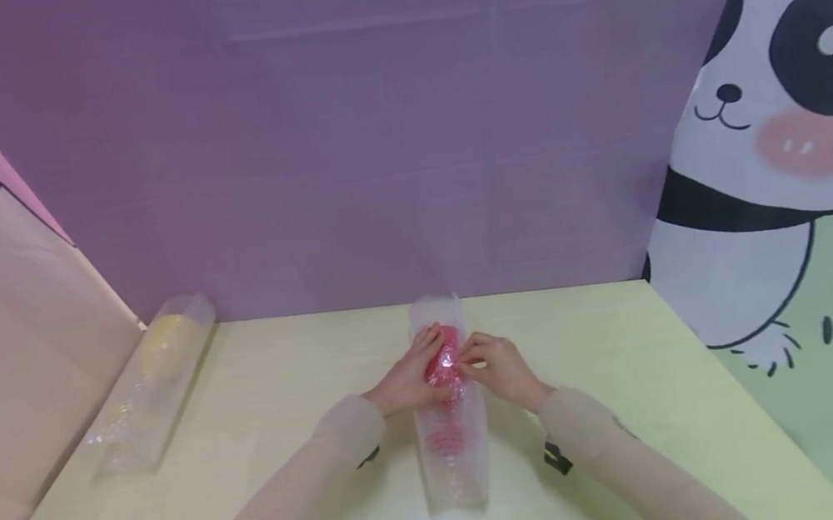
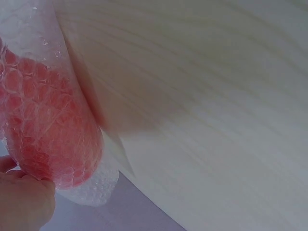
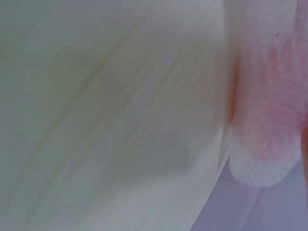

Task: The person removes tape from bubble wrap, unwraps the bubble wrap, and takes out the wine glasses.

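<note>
A long bubble-wrap roll (image 1: 457,486) lies upright-on in the head view, near the middle of the table, with a red object (image 1: 449,342) showing through its upper part. My left hand (image 1: 409,380) rests on the roll from the left, fingers spread over the red part and thumb apart below them. From the other side, my right hand (image 1: 500,366) pinches the wrap with thumb and fingertips beside the red part. Up close in the left wrist view, the red object (image 2: 53,125) looks rounded under the bubbles. The right wrist view shows the roll's wrapped end (image 3: 260,171).
Along the table's left edge lies another bubble-wrap bundle (image 1: 126,413) with a yellow object (image 1: 167,344) inside. A purple backdrop (image 1: 405,144) rises behind the pale table (image 1: 580,319). Printed curtains flank it, with a panda (image 1: 738,204) on the right one.
</note>
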Action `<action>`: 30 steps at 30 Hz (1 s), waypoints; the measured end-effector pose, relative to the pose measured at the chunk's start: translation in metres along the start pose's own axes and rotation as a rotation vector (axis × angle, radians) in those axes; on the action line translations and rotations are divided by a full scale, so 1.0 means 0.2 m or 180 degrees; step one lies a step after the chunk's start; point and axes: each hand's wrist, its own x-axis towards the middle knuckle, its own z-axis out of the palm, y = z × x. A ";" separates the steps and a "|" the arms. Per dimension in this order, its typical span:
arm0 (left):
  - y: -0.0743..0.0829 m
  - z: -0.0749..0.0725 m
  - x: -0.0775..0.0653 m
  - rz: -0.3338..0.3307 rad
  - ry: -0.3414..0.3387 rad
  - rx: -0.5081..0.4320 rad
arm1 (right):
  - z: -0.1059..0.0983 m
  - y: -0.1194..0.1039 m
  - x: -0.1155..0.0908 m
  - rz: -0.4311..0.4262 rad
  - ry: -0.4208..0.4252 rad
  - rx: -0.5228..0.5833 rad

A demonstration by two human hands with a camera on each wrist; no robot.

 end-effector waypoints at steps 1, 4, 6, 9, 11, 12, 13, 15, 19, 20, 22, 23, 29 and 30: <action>0.00 0.01 0.00 0.0005 -0.0005 -0.0006 | 0.00 0.00 -0.01 -0.0068 0.0011 -0.0030; -0.01 0.02 0.01 0.0012 0.0000 -0.0009 | 0.00 0.02 -0.02 -0.0234 0.0065 -0.0069; 0.00 0.02 0.01 0.0004 0.0011 0.0006 | 0.00 0.03 -0.02 -0.0297 0.0082 -0.0058; 0.00 0.02 0.01 -0.0010 0.0020 0.0022 | -0.01 0.03 -0.01 -0.0343 0.0059 0.0012; 0.00 0.02 0.01 -0.0013 0.0019 0.0033 | -0.02 0.04 -0.01 -0.0381 0.0012 -0.0011; 0.00 0.02 0.01 -0.0025 0.0012 0.0039 | -0.02 0.04 0.00 -0.0410 -0.0007 -0.0038; 0.00 0.02 0.01 -0.0022 0.0016 0.0048 | -0.02 0.04 0.00 -0.0446 -0.0026 -0.0062; 0.00 0.02 0.01 -0.0014 0.0036 0.0089 | -0.03 0.05 0.01 -0.0542 -0.0043 -0.0144; 0.00 0.02 0.02 0.0032 0.0075 0.0139 | -0.03 0.05 0.02 -0.0777 0.0006 -0.0258; 0.00 0.02 0.02 0.0050 0.0080 0.0138 | -0.02 0.05 0.02 -0.0828 0.0024 -0.0292; 0.00 0.02 0.02 0.0074 0.0083 0.0119 | -0.02 0.05 0.02 -0.0880 0.0046 -0.0330; 0.00 0.02 0.02 0.0075 0.0082 0.0102 | -0.02 0.05 0.02 -0.0884 0.0041 -0.0332; -0.01 0.03 0.02 -0.0044 0.0054 0.0090 | -0.01 0.06 0.01 -0.0592 -0.0070 -0.0044; -0.01 0.03 0.02 -0.0069 0.0049 0.0092 | 0.00 0.06 0.01 -0.0539 -0.0072 0.0011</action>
